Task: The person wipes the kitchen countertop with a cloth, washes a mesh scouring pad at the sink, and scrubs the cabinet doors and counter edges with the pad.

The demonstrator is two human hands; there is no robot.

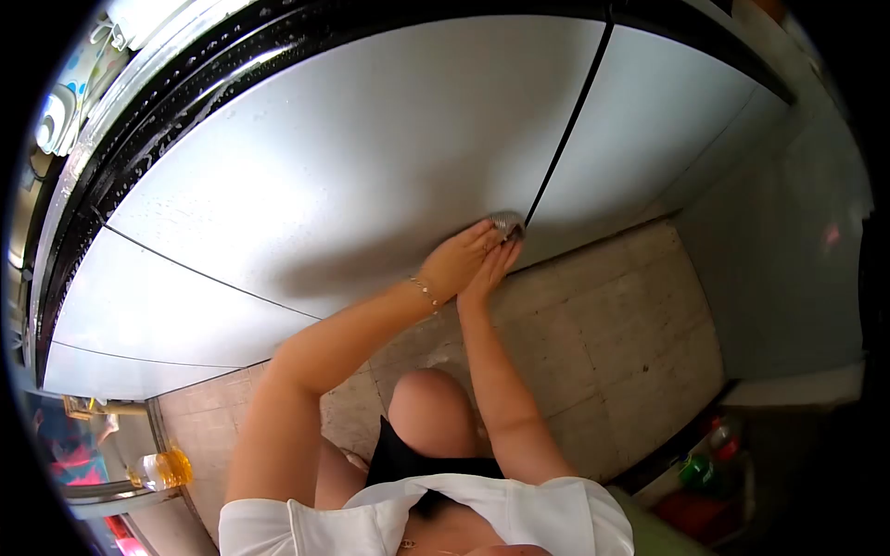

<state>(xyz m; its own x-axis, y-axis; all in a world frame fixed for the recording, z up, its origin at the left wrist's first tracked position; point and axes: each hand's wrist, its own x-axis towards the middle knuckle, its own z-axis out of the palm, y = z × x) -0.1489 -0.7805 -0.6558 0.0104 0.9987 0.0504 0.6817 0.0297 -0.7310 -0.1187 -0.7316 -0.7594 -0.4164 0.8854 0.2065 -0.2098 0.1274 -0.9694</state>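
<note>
A small grey, mesh-like scouring pad is pressed against the lower part of a pale cabinet door, close to the dark gap at its right side. My left hand, with a bracelet at the wrist, has its fingertips on the pad. Just below and to the right, my right hand also has its fingers at the pad's lower edge. The two hands touch each other, and part of the pad is hidden under the fingers.
Another pale panel continues right of the gap. A black counter edge with water drops runs along the top. Below lies a tiled floor. A bottle of yellow liquid is at lower left, a green-topped bottle at lower right.
</note>
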